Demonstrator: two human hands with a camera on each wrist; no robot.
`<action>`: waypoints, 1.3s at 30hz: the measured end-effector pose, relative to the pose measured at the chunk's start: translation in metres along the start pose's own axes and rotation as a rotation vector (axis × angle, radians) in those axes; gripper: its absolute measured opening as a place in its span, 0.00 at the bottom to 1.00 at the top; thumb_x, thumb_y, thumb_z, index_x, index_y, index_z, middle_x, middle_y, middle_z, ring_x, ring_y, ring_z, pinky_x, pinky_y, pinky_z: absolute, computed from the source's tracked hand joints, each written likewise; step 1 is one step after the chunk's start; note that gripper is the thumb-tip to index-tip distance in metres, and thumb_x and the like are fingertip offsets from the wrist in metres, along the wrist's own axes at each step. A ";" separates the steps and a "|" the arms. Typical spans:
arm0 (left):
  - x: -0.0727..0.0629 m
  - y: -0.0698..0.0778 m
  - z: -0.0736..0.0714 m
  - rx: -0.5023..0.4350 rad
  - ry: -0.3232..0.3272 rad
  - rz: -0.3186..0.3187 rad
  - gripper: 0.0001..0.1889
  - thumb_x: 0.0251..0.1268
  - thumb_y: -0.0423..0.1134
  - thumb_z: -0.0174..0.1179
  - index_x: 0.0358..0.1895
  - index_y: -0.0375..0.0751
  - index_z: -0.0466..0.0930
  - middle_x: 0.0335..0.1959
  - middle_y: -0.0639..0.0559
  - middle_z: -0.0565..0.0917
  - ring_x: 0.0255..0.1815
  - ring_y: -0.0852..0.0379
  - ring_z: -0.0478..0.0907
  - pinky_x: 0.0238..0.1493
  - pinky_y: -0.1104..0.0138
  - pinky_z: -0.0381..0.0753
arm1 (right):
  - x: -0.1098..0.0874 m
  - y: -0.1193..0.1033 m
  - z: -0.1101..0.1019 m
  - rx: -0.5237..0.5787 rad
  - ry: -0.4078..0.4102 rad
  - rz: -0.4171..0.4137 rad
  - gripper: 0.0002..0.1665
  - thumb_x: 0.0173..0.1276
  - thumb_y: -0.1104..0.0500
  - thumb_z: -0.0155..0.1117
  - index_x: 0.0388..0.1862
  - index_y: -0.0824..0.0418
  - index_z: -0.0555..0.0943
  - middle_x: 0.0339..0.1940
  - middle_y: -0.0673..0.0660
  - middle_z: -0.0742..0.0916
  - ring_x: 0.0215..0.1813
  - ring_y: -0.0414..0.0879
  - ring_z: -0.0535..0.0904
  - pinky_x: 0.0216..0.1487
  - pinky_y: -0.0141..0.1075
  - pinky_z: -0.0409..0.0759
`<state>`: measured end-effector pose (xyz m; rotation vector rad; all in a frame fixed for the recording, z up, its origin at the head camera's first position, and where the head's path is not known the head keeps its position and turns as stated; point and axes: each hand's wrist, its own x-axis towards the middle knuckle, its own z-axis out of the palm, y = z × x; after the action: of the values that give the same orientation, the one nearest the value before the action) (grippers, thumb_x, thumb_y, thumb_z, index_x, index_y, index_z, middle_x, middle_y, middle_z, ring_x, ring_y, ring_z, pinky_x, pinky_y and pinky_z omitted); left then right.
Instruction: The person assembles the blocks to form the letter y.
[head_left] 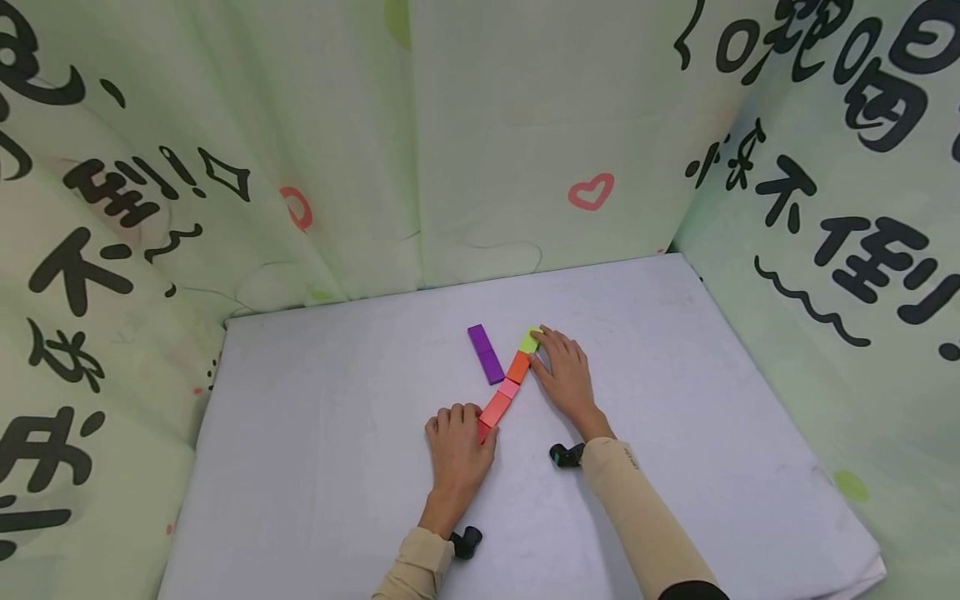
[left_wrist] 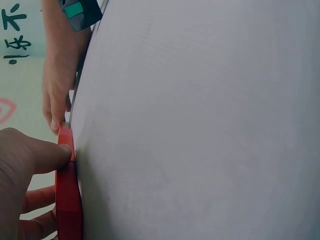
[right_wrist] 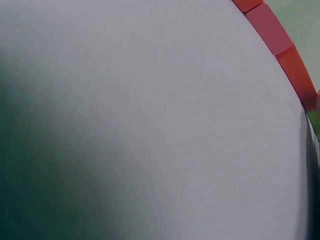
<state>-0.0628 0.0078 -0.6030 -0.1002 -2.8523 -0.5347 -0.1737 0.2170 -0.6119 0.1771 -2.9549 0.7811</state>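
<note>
A slanting row of blocks lies on the white-covered table. From its near end run a red block (head_left: 483, 431), a coral block (head_left: 495, 409), a short pink block (head_left: 508, 388), an orange block (head_left: 517, 367) and a yellow-green block (head_left: 529, 341). My left hand (head_left: 457, 442) grips the near end, thumb on one side of the red block (left_wrist: 69, 212) and fingers on the other. At the far end my right hand (head_left: 566, 375) holds the yellow-green block, its thumb near the orange block. In the right wrist view that hand is almost wholly out of frame.
Two purple blocks (head_left: 486, 354) lie end to end just left of the row's far part. The white table (head_left: 315, 467) is bordered by printed curtains (head_left: 495, 150) at the back and sides. Black wrist cameras (head_left: 467, 542) sit at both cuffs.
</note>
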 end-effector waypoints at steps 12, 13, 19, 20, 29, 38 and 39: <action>0.000 0.000 -0.001 0.019 0.008 0.019 0.21 0.62 0.53 0.75 0.52 0.47 0.82 0.44 0.50 0.86 0.50 0.49 0.77 0.61 0.50 0.71 | 0.000 0.000 0.000 0.005 0.001 0.003 0.32 0.83 0.43 0.52 0.81 0.49 0.66 0.85 0.55 0.66 0.85 0.57 0.58 0.86 0.59 0.47; 0.000 -0.001 -0.001 0.021 0.011 0.021 0.21 0.62 0.53 0.75 0.52 0.47 0.82 0.44 0.50 0.86 0.50 0.49 0.77 0.60 0.50 0.71 | 0.000 0.000 0.000 0.004 0.001 0.003 0.32 0.83 0.43 0.52 0.81 0.49 0.66 0.85 0.55 0.66 0.85 0.57 0.58 0.86 0.59 0.47; -0.001 -0.001 -0.002 0.002 0.022 0.032 0.21 0.61 0.52 0.75 0.52 0.47 0.82 0.45 0.50 0.85 0.50 0.49 0.77 0.60 0.50 0.72 | 0.000 -0.001 0.002 -0.001 0.007 -0.002 0.32 0.83 0.43 0.52 0.80 0.49 0.66 0.85 0.56 0.67 0.85 0.58 0.58 0.86 0.60 0.48; 0.000 -0.001 -0.002 -0.003 0.021 0.032 0.21 0.61 0.52 0.75 0.52 0.47 0.82 0.45 0.50 0.85 0.50 0.49 0.77 0.60 0.50 0.72 | 0.000 -0.001 0.002 -0.001 0.009 -0.002 0.32 0.83 0.43 0.52 0.80 0.49 0.66 0.84 0.56 0.67 0.85 0.58 0.58 0.86 0.60 0.48; -0.002 -0.001 -0.005 -0.029 -0.009 0.010 0.25 0.62 0.51 0.75 0.57 0.45 0.80 0.49 0.47 0.84 0.52 0.48 0.77 0.62 0.48 0.72 | -0.001 -0.001 0.001 0.002 0.013 -0.003 0.32 0.83 0.43 0.52 0.80 0.49 0.66 0.84 0.56 0.67 0.85 0.58 0.58 0.85 0.60 0.48; -0.002 -0.001 -0.003 -0.037 0.000 0.010 0.24 0.61 0.48 0.75 0.56 0.45 0.80 0.47 0.49 0.85 0.50 0.48 0.77 0.61 0.49 0.71 | 0.000 0.000 0.000 0.006 0.007 -0.001 0.32 0.83 0.43 0.52 0.81 0.49 0.66 0.85 0.55 0.67 0.85 0.57 0.58 0.86 0.59 0.47; -0.001 -0.001 -0.003 -0.035 0.000 0.013 0.24 0.61 0.48 0.75 0.56 0.45 0.80 0.47 0.49 0.85 0.50 0.49 0.77 0.61 0.49 0.71 | 0.000 0.000 0.000 0.007 0.006 0.000 0.32 0.83 0.43 0.52 0.81 0.49 0.66 0.85 0.55 0.67 0.85 0.57 0.58 0.86 0.59 0.47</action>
<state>-0.0610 0.0058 -0.6012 -0.1250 -2.8407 -0.5827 -0.1736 0.2170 -0.6122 0.1744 -2.9469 0.7905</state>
